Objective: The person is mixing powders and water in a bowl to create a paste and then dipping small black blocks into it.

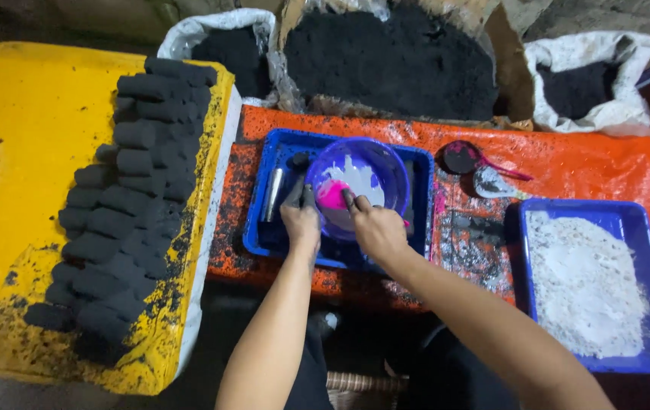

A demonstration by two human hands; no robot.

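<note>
Both forearms reach far: left hand grips the translucent purple plastic bowl in its blue tray, right hand pinches something pink inside; black pressed cylinders already stacked left, powder remaining.

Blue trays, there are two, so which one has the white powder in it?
The blue plastic tray on the right, away from both hands, holds white powder. The other blue plastic tray holds the purple plastic bowl that the left hand and right hand touch.
</note>
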